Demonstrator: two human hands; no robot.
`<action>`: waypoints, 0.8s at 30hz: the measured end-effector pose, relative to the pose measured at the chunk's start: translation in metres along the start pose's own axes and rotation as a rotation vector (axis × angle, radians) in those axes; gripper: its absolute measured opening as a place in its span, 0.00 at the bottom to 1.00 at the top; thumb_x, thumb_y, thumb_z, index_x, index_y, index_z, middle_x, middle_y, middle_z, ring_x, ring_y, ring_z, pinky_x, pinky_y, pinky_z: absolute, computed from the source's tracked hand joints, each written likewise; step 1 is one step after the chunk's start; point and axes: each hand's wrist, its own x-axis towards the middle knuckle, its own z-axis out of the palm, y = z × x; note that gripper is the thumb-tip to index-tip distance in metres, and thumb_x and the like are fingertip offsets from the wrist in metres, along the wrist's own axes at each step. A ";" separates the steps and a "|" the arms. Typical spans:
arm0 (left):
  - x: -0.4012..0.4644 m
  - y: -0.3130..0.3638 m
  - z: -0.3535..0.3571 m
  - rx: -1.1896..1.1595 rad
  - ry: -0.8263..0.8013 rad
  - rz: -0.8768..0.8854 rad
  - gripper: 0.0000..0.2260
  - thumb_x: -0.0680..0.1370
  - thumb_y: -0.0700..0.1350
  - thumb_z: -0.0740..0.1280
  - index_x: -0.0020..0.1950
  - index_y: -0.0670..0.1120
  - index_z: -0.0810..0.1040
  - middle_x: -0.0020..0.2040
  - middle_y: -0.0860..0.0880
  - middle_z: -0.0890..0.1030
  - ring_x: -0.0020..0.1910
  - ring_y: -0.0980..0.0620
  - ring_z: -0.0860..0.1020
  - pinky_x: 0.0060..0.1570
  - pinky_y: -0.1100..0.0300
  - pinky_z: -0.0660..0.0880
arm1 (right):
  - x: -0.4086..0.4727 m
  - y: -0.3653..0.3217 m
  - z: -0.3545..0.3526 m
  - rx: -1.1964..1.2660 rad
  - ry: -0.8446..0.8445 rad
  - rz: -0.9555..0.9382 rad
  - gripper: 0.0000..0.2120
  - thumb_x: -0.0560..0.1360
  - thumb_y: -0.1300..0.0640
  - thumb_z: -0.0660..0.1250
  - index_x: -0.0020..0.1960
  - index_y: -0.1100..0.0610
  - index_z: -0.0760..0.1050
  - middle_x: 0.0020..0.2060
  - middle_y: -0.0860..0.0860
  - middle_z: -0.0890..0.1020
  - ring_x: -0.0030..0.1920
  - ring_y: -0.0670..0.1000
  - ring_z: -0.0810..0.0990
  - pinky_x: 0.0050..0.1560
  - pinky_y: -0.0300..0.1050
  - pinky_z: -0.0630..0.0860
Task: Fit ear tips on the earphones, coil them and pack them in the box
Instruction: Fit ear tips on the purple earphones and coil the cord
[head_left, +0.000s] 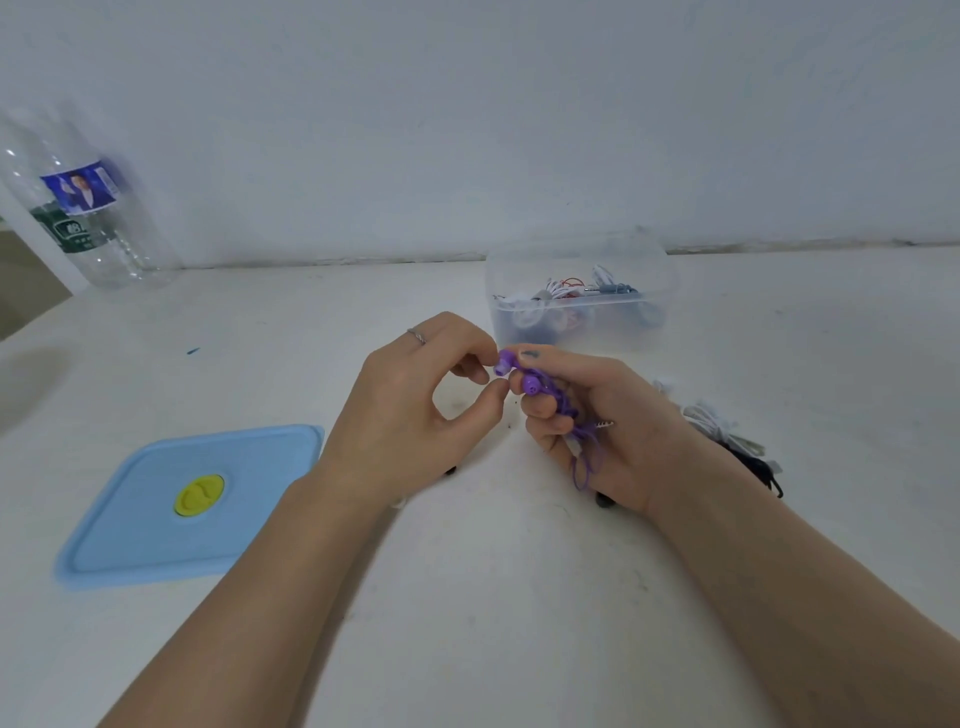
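Fingers (480, 376) of the left hand (410, 415) are curled, pinching at the ear tip (503, 367) on the purple earphones (550, 402), which the right hand (587, 421) grips just beside, bud pointing left, clear box (576, 322) beyond.

Both hands meet above the middle of the table (467, 597). The left hand (410, 415) lies left of the right hand (597, 421), with the earphones (540, 389) between them and in the right hand's grip; their cable (584, 462) hangs below that palm. Behind the hands stands the box (576, 301), with coiled earphones (571, 288) inside it. Right of the right hand lies a pile of earphones (727, 441) on the table. The lid (156, 519) lies flat at front left. The bottle (78, 208) stands at far left, against the wall (467, 130).
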 end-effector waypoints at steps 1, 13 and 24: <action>0.000 0.001 0.000 0.005 0.006 -0.005 0.04 0.75 0.34 0.74 0.47 0.40 0.80 0.43 0.50 0.81 0.42 0.54 0.80 0.44 0.52 0.78 | 0.000 0.000 0.001 -0.015 -0.009 -0.003 0.08 0.80 0.61 0.61 0.49 0.62 0.78 0.31 0.50 0.74 0.24 0.43 0.70 0.23 0.32 0.66; 0.000 0.002 0.005 0.036 0.007 -0.126 0.02 0.75 0.40 0.70 0.47 0.44 0.79 0.41 0.54 0.81 0.42 0.57 0.80 0.44 0.54 0.77 | 0.004 0.004 0.004 -0.094 0.073 -0.074 0.06 0.79 0.65 0.63 0.54 0.64 0.77 0.31 0.53 0.78 0.26 0.45 0.74 0.23 0.34 0.69; 0.001 -0.001 0.007 -0.097 -0.051 -0.157 0.06 0.78 0.34 0.67 0.42 0.41 0.74 0.42 0.50 0.78 0.42 0.51 0.78 0.40 0.45 0.75 | 0.003 0.005 0.005 -0.148 0.117 -0.109 0.03 0.78 0.65 0.66 0.51 0.62 0.75 0.33 0.56 0.79 0.27 0.48 0.74 0.23 0.35 0.70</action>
